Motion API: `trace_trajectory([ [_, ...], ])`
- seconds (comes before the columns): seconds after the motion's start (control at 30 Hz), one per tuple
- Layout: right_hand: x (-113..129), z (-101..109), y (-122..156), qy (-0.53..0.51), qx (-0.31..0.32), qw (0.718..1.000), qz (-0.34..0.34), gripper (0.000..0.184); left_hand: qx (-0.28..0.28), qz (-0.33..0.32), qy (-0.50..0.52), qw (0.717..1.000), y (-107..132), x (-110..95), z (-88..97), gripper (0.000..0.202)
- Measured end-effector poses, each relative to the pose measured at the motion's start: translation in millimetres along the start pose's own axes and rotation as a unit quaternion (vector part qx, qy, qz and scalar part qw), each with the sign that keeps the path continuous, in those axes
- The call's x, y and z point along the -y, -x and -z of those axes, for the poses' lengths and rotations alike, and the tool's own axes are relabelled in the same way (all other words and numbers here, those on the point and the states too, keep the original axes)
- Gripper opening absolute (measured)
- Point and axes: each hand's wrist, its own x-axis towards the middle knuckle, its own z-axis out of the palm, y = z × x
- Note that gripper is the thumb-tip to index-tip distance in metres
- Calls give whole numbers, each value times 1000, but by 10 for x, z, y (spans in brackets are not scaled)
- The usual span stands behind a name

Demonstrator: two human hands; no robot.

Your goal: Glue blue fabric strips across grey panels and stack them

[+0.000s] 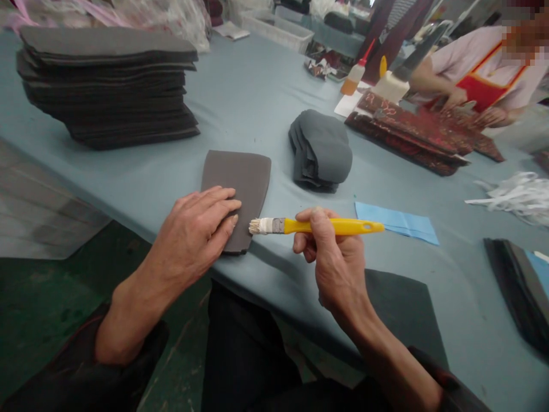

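My left hand (199, 226) lies flat, fingers stretched out, on a dark grey-brown fabric panel (238, 171) near the table's front edge. Between the thumb and fingers of my right hand (332, 246) is a paintbrush (295, 225) with a yellow handle. Its pale, stubby bristles point left and are at the panel's right edge; whether they touch it I cannot tell. Beyond the brush is a small stack of rounded dark grey pieces (323, 149). A flat dark panel (403, 309) lies partly under my right forearm.
A tall stack of dark panels (107, 86) stands at the left. Behind the brush lies a blue strip (394, 222). Farther right are a bottle with a red tip (355, 75), brown patterned pieces (407, 134), white strips (523, 197) and another dark stack (517, 292). A co-worker (480, 86) handles brown pieces.
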Motion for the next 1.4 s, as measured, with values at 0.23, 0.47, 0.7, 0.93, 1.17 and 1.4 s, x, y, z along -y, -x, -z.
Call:
trace_trajectory([
  [0.23, -6, -6, -2, 22, 4, 1000, -16, 35, 3, 17, 17, 1000, -7, -11, -4, 47],
  [0.47, 114, 7, 141, 45, 49, 997, -34, 35, 2, 21, 24, 999, 8, -4, -4, 47],
  [0.7, 311, 65, 146, 70, 57, 996, -19, 37, 9, 33, 32, 999, 16, 0, -19, 48],
  [0.93, 515, 194, -205, 75, 61, 995, 7, 49, -2, 40, 45, 998, 40, 14, -54, 48],
  [1.17, 283, 192, -376, 46, 95, 994, -29, 48, -17, 38, 40, 998, 79, 28, -99, 43],
  [1.4, 215, 119, -340, 25, 126, 991, -42, 39, -36, 39, 27, 998, 121, 25, -129, 39],
])
